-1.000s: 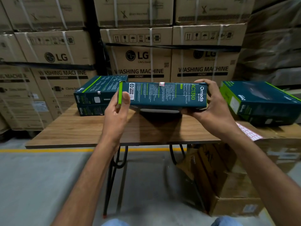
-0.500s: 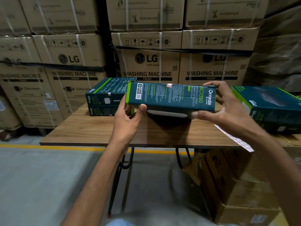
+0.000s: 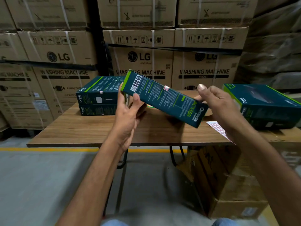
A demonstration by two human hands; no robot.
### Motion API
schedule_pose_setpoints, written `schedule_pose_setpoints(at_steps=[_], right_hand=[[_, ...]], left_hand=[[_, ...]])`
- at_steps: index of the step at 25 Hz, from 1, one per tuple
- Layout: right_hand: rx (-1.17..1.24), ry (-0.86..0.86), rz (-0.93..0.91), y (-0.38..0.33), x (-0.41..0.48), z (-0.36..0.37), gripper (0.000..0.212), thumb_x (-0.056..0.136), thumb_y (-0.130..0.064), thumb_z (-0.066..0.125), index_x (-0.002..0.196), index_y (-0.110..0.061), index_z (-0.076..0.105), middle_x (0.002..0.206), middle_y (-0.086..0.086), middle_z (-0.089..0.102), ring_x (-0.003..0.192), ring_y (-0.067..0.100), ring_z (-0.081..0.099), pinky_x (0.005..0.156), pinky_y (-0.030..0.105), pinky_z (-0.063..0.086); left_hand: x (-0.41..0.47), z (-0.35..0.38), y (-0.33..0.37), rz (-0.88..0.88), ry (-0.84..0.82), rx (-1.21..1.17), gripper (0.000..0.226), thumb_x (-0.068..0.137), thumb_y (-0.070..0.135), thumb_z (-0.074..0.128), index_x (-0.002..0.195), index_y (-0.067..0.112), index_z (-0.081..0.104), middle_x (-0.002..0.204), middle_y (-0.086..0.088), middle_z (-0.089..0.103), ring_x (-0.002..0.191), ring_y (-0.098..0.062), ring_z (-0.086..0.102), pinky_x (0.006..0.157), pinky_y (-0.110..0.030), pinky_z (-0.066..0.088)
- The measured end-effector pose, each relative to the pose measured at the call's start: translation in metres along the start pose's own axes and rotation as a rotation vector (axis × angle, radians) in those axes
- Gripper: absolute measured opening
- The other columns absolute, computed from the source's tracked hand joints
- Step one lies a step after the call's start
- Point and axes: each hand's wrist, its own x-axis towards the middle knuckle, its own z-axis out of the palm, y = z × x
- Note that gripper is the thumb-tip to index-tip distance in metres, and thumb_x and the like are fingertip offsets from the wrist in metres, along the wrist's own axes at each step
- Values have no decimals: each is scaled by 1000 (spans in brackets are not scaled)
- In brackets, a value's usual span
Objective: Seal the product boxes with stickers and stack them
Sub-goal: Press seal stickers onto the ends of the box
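Observation:
I hold a dark teal product box (image 3: 164, 98) above the wooden table (image 3: 84, 129), tilted with its left end up. A small white sticker (image 3: 166, 88) sits on its upper edge. My left hand (image 3: 128, 111) grips the raised left end, thumb on the near face. My right hand (image 3: 216, 105) holds the lower right end from behind, thumb raised above the box. A stack of two sealed boxes (image 3: 99, 97) lies on the table's far left. More teal boxes (image 3: 263, 106) are piled at the right. A sticker sheet (image 3: 217, 128) lies at the table's right edge.
Large washing machine cartons (image 3: 143, 59) form a wall behind the table. Brown cardboard boxes (image 3: 228, 185) stand on the floor under the table's right side. A yellow line (image 3: 48, 149) runs across the grey floor.
The box was level between both hands; now it is tilted, left end raised and right end dropped. My left hand has shifted its grip under the left end.

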Motion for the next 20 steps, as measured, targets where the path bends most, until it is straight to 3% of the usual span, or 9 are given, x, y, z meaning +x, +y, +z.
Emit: schedule_pose_setpoints(at_steps=[2, 4, 6, 7, 9, 13, 15, 17, 20], right_hand=[[8, -89, 66, 2, -3, 2, 36, 103, -56, 52, 96, -24, 70, 104, -6, 76, 103, 13, 71, 94, 54, 58], [28, -183, 85, 0, -6, 6, 20, 108, -35, 54, 119, -31, 70, 116, -13, 75, 108, 8, 70, 93, 46, 60], [83, -263, 83, -5, -5, 13, 35, 110, -27, 49, 143, -36, 58, 135, -17, 66, 118, 8, 66, 95, 32, 59], [120, -280, 83, -6, -3, 15, 36, 111, -31, 46, 145, -37, 54, 139, -15, 64, 119, 10, 68, 99, 32, 57], [229, -289, 155, -8, 1, 16, 36, 108, -55, 38, 135, -42, 58, 135, -3, 70, 115, 18, 72, 108, 47, 51], [633, -357, 353, -8, 10, 0, 96, 85, -93, 23, 145, -23, 51, 131, 21, 69, 119, 38, 70, 110, 65, 44], [791, -402, 425, -4, 12, -11, 108, 79, -98, 23, 149, -21, 51, 137, 23, 66, 120, 48, 66, 107, 72, 42], [892, -403, 512, -1, 11, -14, 97, 84, -92, 38, 145, -19, 57, 135, 24, 66, 121, 51, 65, 104, 72, 46], [993, -226, 681, 9, 7, -11, 62, 92, -49, 71, 139, -10, 59, 125, 24, 71, 113, 42, 71, 91, 61, 59]], left_hand=[[10, 9, 10, 16, -46, -22, 89, 95, 47, 69, 161, 53, 11, 156, 4, 54, 140, -23, 56, 116, -59, 43], [18, 20, 21, 51, -48, 23, 94, 99, 38, 68, 162, 54, 0, 156, 2, 53, 137, -22, 59, 116, -58, 45], [25, 31, 29, 108, -53, 84, 86, 105, 30, 62, 166, 44, 3, 151, 1, 59, 132, -19, 63, 112, -50, 50], [26, 36, 33, 121, -63, 97, 80, 107, 27, 60, 166, 37, 9, 146, -1, 63, 128, -18, 66, 108, -44, 54], [25, 45, 39, 145, -94, 142, 59, 108, 22, 59, 160, 24, 31, 134, -3, 71, 119, -19, 71, 98, -38, 58], [24, 40, 40, 221, -246, 321, 34, 105, 17, 63, 139, 18, 60, 131, 0, 73, 125, -16, 67, 104, -39, 55], [22, 37, 39, 229, -361, 392, 35, 105, 16, 62, 139, 20, 65, 136, 4, 70, 130, -14, 63, 106, -36, 54], [17, 36, 35, 177, -451, 474, 35, 104, 17, 63, 139, 22, 67, 138, 9, 69, 130, -8, 61, 105, -33, 55], [13, 31, 20, 135, -377, 532, 34, 99, 29, 71, 133, 30, 70, 135, 15, 69, 130, -3, 60, 108, -37, 53]])
